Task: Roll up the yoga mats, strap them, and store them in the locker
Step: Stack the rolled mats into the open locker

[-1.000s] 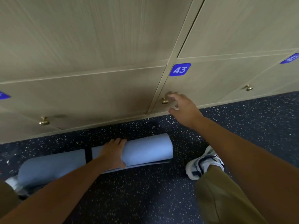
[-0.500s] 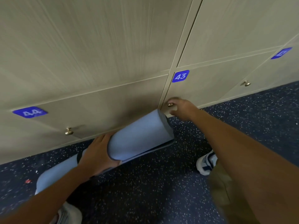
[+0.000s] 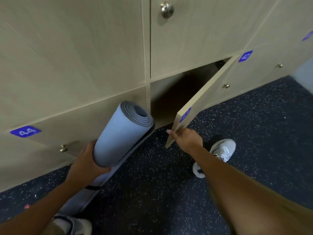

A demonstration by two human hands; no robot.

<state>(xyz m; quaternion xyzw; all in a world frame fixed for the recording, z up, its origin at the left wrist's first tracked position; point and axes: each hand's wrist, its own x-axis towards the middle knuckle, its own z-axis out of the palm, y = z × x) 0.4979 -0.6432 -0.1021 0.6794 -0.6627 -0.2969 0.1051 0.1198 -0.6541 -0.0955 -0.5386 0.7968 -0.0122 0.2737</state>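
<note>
Low against the locker wall, the left hand [image 3: 86, 160] has its grip curled round a rolled blue yoga mat [image 3: 118, 134], holding it tilted up off the speckled floor [image 3: 152, 192] with its spiral end just beside the open compartment [image 3: 171, 97]. A black strap [image 3: 92, 187] bands the roll below the hand. The right hand [image 3: 185, 139] pinches the lower edge of the locker door [image 3: 198, 106], fingers closed on the panel, keeping it swung out. Rolling and strapping look finished for this mat; storing is the step in hand. Next, the mat's upper end likely needs aiming into the dark opening and sliding in lengthwise, with the door held wide enough to clear the roll.
</note>
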